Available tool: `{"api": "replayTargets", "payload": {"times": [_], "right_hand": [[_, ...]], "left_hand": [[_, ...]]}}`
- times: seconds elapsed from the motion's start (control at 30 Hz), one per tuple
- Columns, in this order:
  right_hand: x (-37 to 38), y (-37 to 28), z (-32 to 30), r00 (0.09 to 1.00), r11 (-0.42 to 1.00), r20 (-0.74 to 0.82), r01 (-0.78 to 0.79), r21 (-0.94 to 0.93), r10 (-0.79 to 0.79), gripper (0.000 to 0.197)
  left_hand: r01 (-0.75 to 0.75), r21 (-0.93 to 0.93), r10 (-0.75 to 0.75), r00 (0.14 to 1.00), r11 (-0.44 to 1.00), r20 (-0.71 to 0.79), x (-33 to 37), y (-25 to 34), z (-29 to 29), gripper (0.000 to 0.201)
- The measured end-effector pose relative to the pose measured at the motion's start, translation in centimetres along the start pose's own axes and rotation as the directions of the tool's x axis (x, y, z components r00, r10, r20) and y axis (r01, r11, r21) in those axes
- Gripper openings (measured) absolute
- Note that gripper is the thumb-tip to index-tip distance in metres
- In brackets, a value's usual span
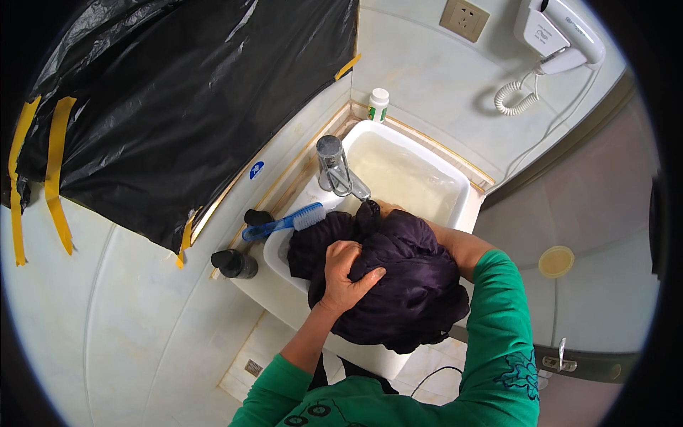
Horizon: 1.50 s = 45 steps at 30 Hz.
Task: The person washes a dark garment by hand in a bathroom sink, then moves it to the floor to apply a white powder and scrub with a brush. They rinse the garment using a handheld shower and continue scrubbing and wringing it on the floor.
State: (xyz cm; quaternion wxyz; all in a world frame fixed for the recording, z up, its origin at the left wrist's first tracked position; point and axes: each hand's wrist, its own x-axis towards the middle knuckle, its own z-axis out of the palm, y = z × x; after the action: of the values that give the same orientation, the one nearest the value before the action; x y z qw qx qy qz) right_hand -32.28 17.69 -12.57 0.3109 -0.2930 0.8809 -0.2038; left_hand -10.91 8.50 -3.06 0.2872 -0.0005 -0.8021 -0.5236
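A large bundled dark purple garment (409,285) hangs over the near edge of the white washbasin (466,192), partly inside it. My left hand (345,277) grips the top of the cloth, its fingers bent into the folds and the thumb stretched to the right. My right forearm reaches around the garment's far right side. Just a sliver of my right hand (388,207) shows behind the cloth, by the faucet; its fingers are hidden. Cloudy pale water (402,171) lies in the basin. A blue scrub brush (274,225) with pale bristles rests across the basin's left rim, touching or close to the garment.
A chrome faucet (331,160) stands at the basin's left. Behind it is a white bottle (378,104); a dark bottle (235,263) stands at the near left corner. Black plastic sheeting (185,107) covers the left wall. A hair dryer (558,35) with coiled cord hangs at upper right.
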Motion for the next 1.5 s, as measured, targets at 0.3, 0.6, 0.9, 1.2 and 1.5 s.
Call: {"api": "replayTargets", "payload": {"times": [0.3, 0.6, 0.9, 1.2, 1.5], "right_hand": [[-0.1, 0.7, -0.4, 1.000, 1.000, 0.000, 0.008, -0.010, -0.008, 0.028], [-1.5, 1.4, -1.2, 0.999, 1.000, 0.021, 0.028, 0.002, -0.028, 0.028], [-2.0, 1.1, -1.7, 1.000, 1.000, 0.006, -0.029, -0.003, 0.029, 0.027], [-0.8, 1.2, -0.2, 0.983, 0.982, -0.037, -0.184, -0.041, 0.182, 0.026], [-0.8, 4.2, -0.4, 0.983, 0.977, -0.167, -0.032, 0.213, 0.068, 0.022]], "left_hand": [[0.023, 0.022, -0.024, 0.999, 0.999, 0.037, -0.2, -0.2, -0.1, 0.046], [0.031, 0.037, -0.032, 0.999, 0.999, 0.039, -0.2, -0.2, 0.1, 0.045], [0.034, 0.038, -0.035, 0.999, 0.999, 0.037, -0.2, -0.2, 0.1, 0.046], [0.030, 0.033, -0.031, 0.999, 0.999, 0.037, 0.1, -0.1, 0.1, 0.044], [0.011, 0.037, -0.012, 1.000, 0.999, 0.027, 0.2, -0.3, 0.1, 0.041]]}}
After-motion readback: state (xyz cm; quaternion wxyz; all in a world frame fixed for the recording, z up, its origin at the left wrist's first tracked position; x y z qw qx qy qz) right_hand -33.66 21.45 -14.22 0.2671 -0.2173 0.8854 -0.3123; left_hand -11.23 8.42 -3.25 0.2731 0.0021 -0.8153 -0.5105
